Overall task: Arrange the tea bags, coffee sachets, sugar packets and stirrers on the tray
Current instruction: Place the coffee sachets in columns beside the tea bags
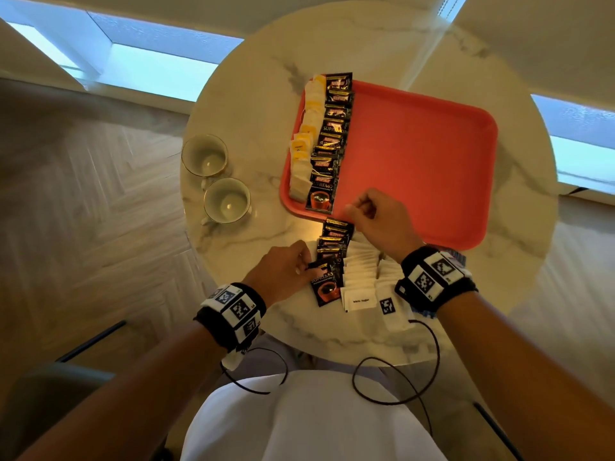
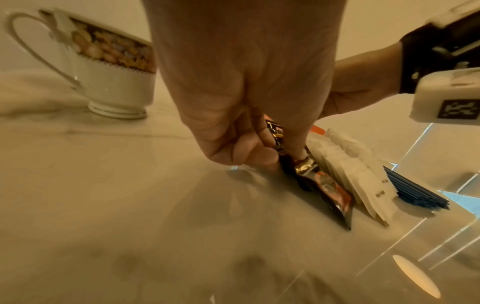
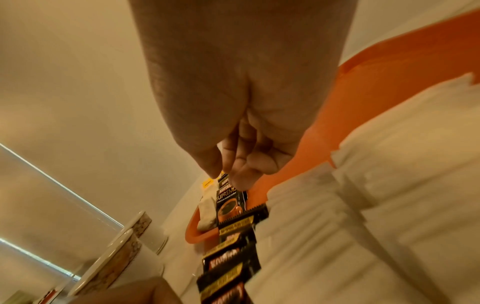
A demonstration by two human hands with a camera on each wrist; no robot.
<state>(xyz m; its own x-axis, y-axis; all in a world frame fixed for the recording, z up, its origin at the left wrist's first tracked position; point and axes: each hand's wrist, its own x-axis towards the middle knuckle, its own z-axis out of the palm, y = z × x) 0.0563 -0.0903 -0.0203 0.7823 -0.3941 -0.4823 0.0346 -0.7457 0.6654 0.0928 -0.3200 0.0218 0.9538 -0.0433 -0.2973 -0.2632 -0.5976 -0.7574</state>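
Observation:
On the left side of the red tray (image 1: 416,154) lie a column of tea bags (image 1: 304,138) and a column of black coffee sachets (image 1: 329,144). More coffee sachets (image 1: 334,241) sit in a row on the table in front of the tray, beside white sugar packets (image 1: 361,277). My left hand (image 1: 304,266) pinches the corner of the nearest coffee sachet (image 1: 324,284), seen lifted in the left wrist view (image 2: 324,185). My right hand (image 1: 352,207) hovers over the tray's near edge with its fingers curled and nothing in them. Dark blue stirrers (image 2: 415,191) lie beyond the sugar packets.
Two empty teacups (image 1: 204,156) (image 1: 227,199) stand on the round marble table (image 1: 253,94), left of the tray. A white packet with a black square marker (image 1: 386,304) lies near the table's front edge. The tray's middle and right are bare.

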